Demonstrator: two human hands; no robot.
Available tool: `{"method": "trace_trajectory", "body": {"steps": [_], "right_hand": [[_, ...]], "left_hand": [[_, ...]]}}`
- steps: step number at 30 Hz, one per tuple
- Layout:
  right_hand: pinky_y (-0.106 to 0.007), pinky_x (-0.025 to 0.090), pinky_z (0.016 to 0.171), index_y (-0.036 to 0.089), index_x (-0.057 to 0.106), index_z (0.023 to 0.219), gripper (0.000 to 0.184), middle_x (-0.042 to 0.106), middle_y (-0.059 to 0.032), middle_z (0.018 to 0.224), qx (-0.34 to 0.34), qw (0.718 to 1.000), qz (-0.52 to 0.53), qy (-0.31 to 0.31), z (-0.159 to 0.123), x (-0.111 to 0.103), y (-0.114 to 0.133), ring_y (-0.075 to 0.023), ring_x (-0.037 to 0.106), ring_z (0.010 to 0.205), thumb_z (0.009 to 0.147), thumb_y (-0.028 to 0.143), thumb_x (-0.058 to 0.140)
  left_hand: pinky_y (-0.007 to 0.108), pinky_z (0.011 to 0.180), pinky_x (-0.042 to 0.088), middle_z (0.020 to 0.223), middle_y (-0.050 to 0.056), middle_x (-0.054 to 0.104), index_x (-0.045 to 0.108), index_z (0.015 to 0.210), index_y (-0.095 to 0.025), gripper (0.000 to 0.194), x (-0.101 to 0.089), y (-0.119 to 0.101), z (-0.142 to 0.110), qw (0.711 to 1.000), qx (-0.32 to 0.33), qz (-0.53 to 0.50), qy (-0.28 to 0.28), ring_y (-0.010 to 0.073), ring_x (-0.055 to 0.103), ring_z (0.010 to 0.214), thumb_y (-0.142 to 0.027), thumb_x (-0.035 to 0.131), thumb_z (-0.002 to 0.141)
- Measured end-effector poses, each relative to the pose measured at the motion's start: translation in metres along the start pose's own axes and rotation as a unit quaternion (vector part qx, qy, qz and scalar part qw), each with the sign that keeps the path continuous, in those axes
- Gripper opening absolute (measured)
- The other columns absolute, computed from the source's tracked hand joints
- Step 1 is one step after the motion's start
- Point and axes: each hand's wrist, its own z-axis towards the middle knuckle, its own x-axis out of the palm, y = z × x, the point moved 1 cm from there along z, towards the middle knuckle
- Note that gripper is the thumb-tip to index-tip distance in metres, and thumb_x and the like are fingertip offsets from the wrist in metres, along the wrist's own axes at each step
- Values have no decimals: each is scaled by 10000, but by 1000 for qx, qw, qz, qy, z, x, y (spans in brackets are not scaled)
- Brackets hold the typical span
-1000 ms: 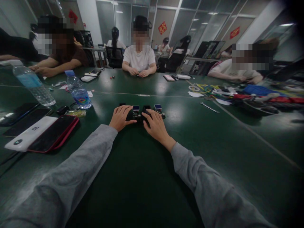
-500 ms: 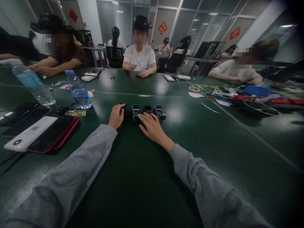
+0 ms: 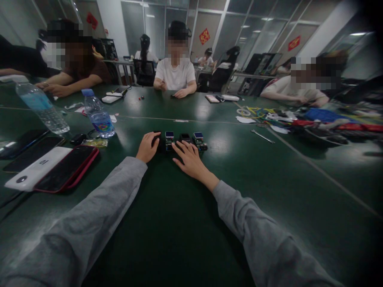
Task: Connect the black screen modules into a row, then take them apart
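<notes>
A short row of small electronic modules stands on the dark green table [image 3: 167, 223] in front of me. At its left end, my left hand [image 3: 146, 147] has its fingers curled round a small black device [image 3: 156, 141], which is partly hidden by them. Just right of it is a module with a small screen and a green circuit board [image 3: 169, 136]. A black module [image 3: 184, 138] and another screen module [image 3: 198, 137] follow. My right hand [image 3: 190, 160] lies over the front of these with fingers spread, its fingertips touching or very near the modules.
Phones [image 3: 67, 169] and two water bottles [image 3: 98, 115] [image 3: 42, 103] stand to the left. Right of the row lies a metal wrench [image 3: 262, 136], with a heap of cables and tools [image 3: 317, 121] beyond. A person [image 3: 176, 73] sits opposite; others sit at both sides.
My left hand has brought the black device slightly right, nearer the first screen module. My right hand stays over the row. The person opposite has lowered one hand a little.
</notes>
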Motion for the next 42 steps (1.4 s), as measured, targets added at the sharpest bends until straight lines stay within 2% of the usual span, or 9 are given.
{"method": "trace_trajectory", "body": {"steps": [6,10,13,16,21,26,34,38,42], "right_hand": [[-500,202,1167,278,279,1526,592,254,-91,1565,3,1000,-4,-5,0,-1,1,-290,188,1443,991,393,505],[-524,240,1154,257,292,1515,578,202,-116,1571,32,999,0,-38,-1,-4,1,-313,170,1449,984,356,497],[-551,291,1132,184,347,1473,526,264,-161,1527,84,993,17,-79,-3,-1,-3,-332,205,1435,971,292,461],[-560,350,1104,120,411,1408,484,351,-197,1460,105,990,38,-84,-3,4,-8,-342,294,1392,941,242,445],[-515,382,1113,97,440,1391,442,395,-196,1427,104,991,41,-79,0,5,-11,-312,361,1352,971,214,369],[-549,420,1074,165,401,1451,466,359,-175,1466,104,992,46,-63,2,6,-12,-321,358,1353,999,273,368],[-538,359,1121,189,329,1501,504,312,-149,1516,94,992,46,-66,1,-1,-10,-308,293,1403,1003,264,362],[-538,333,1130,189,396,1461,459,305,-145,1521,136,984,13,-117,-4,-11,-24,-309,251,1425,1012,260,334],[-556,387,1084,144,429,1432,491,338,-192,1487,191,973,25,-126,-12,-3,-52,-349,346,1371,968,304,431]], "left_hand": [[459,1091,398,1277,97,630,587,1241,-181,363,-1,-1,0,1000,16,7,9,233,516,1245,-332,386,979],[474,1103,355,1298,90,627,589,1242,-196,377,-6,-12,-2,999,20,38,24,247,481,1303,-396,404,982],[525,1144,255,1341,77,607,569,1285,-245,416,-7,-22,-5,992,68,80,69,272,428,1363,-473,484,947],[564,1160,176,1378,81,581,546,1324,-270,466,-5,-27,-7,981,122,110,99,290,404,1386,-501,533,919],[561,1142,201,1410,72,556,564,1303,-283,385,-3,-25,-8,975,144,137,103,284,382,1399,-415,526,944],[552,1125,236,1409,57,558,588,1268,-308,345,-2,-23,-7,975,136,139,111,283,402,1382,-393,546,937],[534,1103,266,1405,47,560,595,1256,-313,347,-3,-23,-6,976,135,126,112,282,418,1363,-439,528,940],[512,1084,319,1365,53,583,597,1248,-281,334,-7,-22,-3,993,69,89,47,268,450,1324,-412,471,968],[487,1057,395,1308,77,605,611,1208,-230,312,-8,-12,0,999,21,37,3,255,511,1246,-360,487,954]]}}
